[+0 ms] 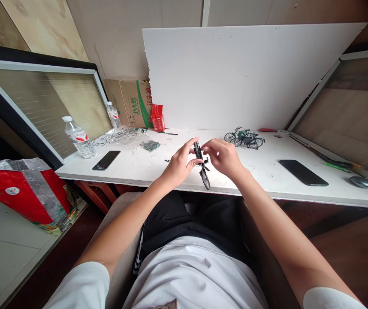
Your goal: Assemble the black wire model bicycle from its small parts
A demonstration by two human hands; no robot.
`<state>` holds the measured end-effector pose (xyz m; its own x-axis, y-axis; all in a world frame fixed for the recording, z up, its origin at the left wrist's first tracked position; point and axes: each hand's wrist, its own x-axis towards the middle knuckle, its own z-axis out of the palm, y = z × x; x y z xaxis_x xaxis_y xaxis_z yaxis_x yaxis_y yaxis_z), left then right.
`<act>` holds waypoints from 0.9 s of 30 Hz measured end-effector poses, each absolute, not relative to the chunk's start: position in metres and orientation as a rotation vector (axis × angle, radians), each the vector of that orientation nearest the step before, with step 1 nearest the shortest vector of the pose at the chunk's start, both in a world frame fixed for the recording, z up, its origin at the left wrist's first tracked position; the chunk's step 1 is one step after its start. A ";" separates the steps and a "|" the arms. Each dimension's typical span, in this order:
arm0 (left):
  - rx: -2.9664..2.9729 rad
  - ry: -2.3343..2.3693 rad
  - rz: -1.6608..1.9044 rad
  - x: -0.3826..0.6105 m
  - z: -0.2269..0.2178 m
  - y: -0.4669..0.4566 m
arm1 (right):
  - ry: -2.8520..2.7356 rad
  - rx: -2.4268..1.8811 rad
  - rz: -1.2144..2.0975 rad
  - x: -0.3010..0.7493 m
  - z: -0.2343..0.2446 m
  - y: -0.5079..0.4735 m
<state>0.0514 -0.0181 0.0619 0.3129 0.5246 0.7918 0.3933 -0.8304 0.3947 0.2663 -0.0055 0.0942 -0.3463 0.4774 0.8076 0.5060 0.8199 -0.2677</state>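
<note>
A small black model bicycle [205, 179] is held up over the front edge of the table, one wheel pointing down toward me. My left hand [180, 164] grips its frame between thumb and fingers from the left. On the other side, my right hand [223, 157] is closed in a pinch, its fingertips right against the bicycle's side. Whatever lies between those fingertips is too small and covered to make out. Behind my right hand, dark green and black model bicycles [244, 138] stand close together on the table.
The white table [251, 180] bears a phone [106, 160] at left and another phone [303, 172] at right. Water bottles [79, 138], part frames [119, 136], a bag of small parts [152, 146] and a red box [158, 118] stand left. A mouse [362, 182] lies far right.
</note>
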 end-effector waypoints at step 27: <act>2.355 0.925 1.805 0.059 0.070 -0.032 | -1.311 -0.661 0.819 0.235 0.105 -0.027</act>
<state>0.0588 -0.0316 0.0698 0.1485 0.4705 0.8698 0.4312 -0.8224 0.3712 0.2346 -0.0273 0.1046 0.0615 0.8247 0.5622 -0.1440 0.5647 -0.8126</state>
